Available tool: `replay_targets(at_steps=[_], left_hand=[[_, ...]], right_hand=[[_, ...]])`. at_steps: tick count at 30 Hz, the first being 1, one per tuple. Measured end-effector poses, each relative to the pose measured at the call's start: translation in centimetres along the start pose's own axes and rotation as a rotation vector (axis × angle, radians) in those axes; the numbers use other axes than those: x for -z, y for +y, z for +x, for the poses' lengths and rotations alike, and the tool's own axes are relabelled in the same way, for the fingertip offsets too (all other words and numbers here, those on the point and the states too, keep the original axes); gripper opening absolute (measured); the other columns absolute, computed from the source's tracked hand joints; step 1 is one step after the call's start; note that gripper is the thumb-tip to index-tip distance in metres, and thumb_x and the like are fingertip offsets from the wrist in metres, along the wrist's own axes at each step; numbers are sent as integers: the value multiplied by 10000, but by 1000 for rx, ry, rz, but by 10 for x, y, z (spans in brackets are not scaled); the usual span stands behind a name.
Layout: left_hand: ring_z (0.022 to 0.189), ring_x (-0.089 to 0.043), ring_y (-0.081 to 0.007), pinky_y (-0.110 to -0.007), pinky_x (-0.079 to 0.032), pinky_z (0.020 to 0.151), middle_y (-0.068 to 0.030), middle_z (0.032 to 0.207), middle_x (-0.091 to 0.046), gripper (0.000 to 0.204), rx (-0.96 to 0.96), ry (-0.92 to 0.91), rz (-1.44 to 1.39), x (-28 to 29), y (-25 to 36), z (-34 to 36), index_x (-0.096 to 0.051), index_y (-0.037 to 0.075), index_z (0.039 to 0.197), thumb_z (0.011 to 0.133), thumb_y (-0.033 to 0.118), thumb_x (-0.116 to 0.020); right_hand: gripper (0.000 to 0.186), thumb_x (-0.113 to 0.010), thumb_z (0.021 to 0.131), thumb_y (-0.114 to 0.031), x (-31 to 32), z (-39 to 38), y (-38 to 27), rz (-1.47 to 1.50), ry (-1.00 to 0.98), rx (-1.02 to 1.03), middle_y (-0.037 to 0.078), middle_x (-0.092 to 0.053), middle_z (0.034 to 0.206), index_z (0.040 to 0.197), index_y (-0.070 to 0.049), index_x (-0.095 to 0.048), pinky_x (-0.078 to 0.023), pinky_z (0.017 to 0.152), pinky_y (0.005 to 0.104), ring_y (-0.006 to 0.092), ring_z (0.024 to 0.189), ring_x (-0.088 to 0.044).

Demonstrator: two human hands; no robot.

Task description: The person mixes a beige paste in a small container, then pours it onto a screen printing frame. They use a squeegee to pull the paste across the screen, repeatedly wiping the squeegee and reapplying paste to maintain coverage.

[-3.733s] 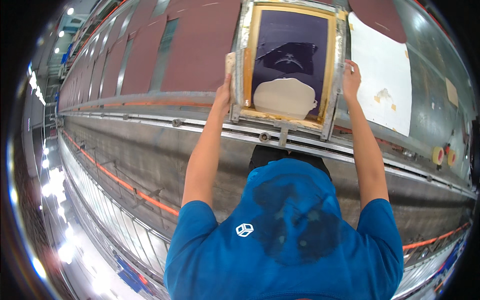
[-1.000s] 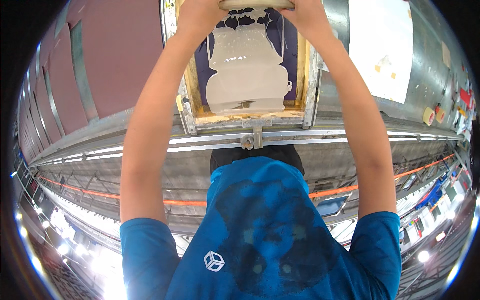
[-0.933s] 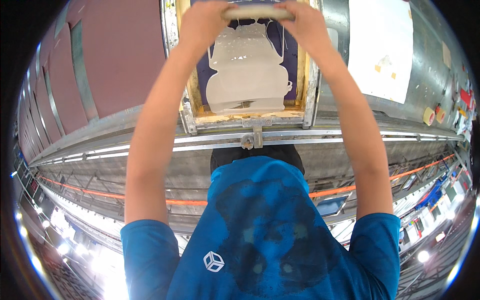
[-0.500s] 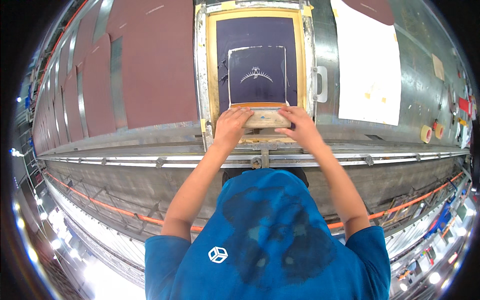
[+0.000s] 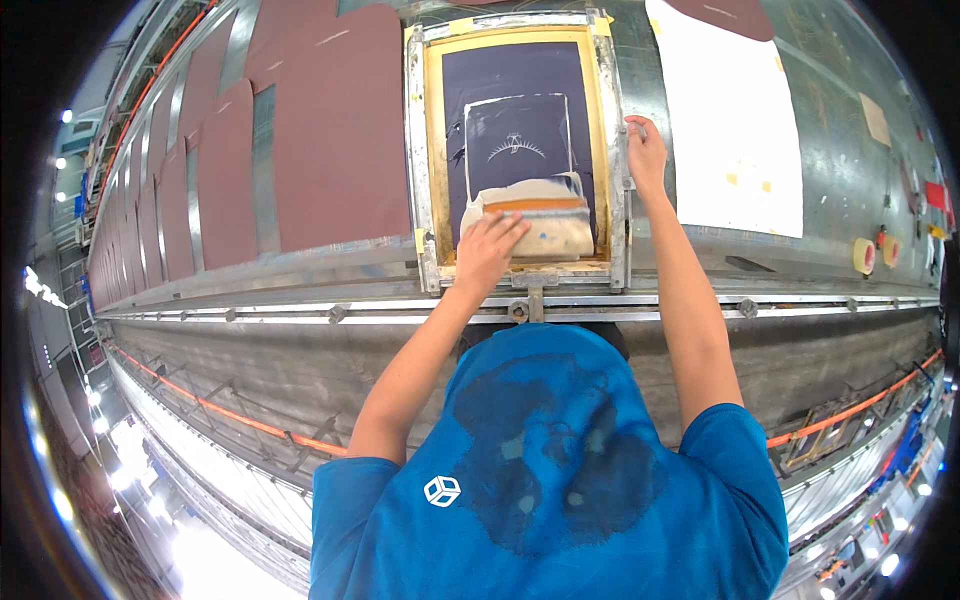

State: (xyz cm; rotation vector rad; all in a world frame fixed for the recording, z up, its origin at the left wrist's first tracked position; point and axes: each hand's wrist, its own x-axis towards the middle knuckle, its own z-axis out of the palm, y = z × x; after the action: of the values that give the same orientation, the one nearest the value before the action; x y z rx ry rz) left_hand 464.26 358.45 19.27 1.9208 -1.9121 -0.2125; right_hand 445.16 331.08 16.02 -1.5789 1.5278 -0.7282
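the hands are apart. the left hand [image 5: 487,250] lies over the left end of a pale wooden squeegee with an orange blade [image 5: 560,230], probably steadying it; thumb hidden, i cannot tell if it grips. the squeegee rests in thick beige paste [image 5: 530,188] at six o'clock inside a rectangular, silvery metal frame with yellow inner edges [image 5: 417,150], whose walls likely contain the paste. the right hand [image 5: 647,155], fingers curled, is at the frame's outer three o'clock side, perhaps bracing it; contact is unclear.

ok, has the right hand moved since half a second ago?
Yes: from the squeegee, the right hand went rightward and farther from the body, to the screen frame's right rail.
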Motion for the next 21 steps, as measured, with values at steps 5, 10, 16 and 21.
replay_targets(at_steps=[5,10,16,21], left_hand=[[1235,-597,-256,-406,-500,959,4,1311,-674,655,47,-62,-45,21,10,-27,-690,181,1249,634,-42,-702],[1201,-637,-271,-402,-522,944,-40,1252,-706,630,113,78,-153,44,18,-28,-723,145,1191,602,-77,-687],[1201,-639,-298,-398,-522,1003,-78,1226,-714,629,217,238,-202,85,-7,-47,-736,102,1174,598,-135,-652],[1215,-633,-316,-394,-510,1026,-114,1251,-700,675,260,265,-254,128,-99,-84,-727,84,1190,572,-175,-645]], right_hand=[[227,-552,1021,-281,10,-7,-10,18,17,75,95,-534,628,1133,-145,-695,-432,638,369,181,597,-491],[253,-531,1038,-304,23,-6,-28,-33,19,171,61,-553,664,1138,-147,-702,-426,625,352,168,608,-480],[280,-522,1039,-319,-10,-28,-99,19,-9,179,93,-616,752,1168,-145,-699,-454,692,366,204,688,-554],[269,-521,1033,-296,-132,-74,-125,71,-13,200,103,-623,814,1148,-124,-693,-466,741,359,214,751,-588]])
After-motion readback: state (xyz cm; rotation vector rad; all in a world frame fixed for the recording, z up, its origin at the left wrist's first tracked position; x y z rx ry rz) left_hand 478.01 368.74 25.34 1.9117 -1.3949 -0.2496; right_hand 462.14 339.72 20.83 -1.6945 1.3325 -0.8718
